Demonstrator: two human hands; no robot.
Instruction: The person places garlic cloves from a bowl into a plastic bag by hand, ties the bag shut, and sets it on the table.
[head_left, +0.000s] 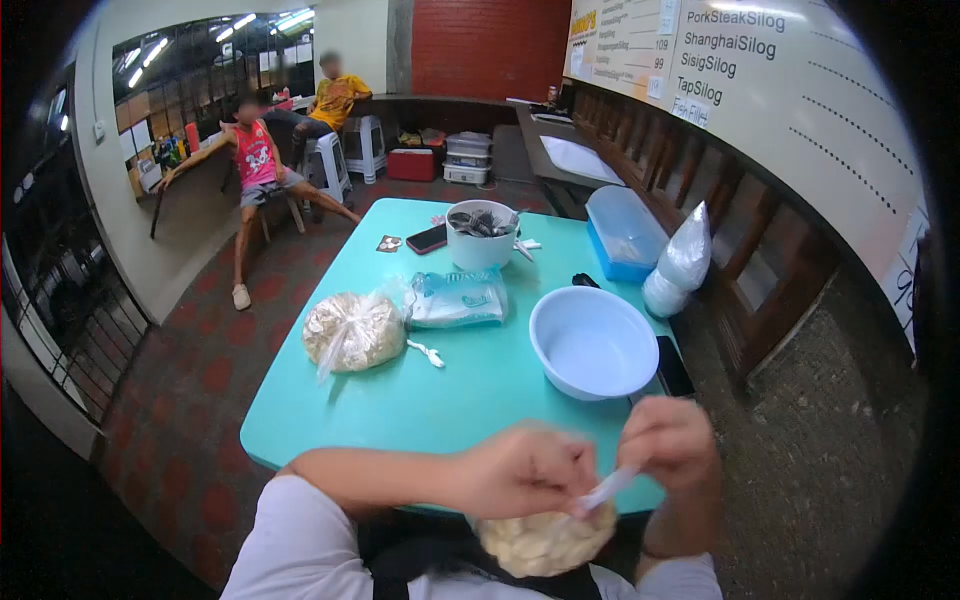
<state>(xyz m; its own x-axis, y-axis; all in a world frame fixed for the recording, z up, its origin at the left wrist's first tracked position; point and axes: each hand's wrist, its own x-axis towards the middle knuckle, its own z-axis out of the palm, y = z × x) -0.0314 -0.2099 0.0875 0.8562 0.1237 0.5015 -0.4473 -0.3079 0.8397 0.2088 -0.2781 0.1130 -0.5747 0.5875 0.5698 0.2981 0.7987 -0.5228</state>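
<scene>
Close to my body, at the table's front edge, a clear plastic bag of pale, chip-like pieces [548, 542] hangs below my hands. My left hand [528, 468] is closed, pinching at the bag's gathered top. To its right, my right hand [672, 440] is closed on a whitish twisted strip [610, 487] stretched between the two hands. Blur hides whether that strip is the bag's own neck or a separate tie. Just beyond my right hand stands a light blue basin [594, 345] with nothing visible inside.
On the turquoise table [450, 400] lie a tied bag of pale contents [352, 332], a blue plastic packet [457, 299], a white tub of utensils [480, 245], a phone [428, 239], a lidded blue container [625, 235] and a wrapped cone-shaped stack [680, 262]. Two people sit at the back left.
</scene>
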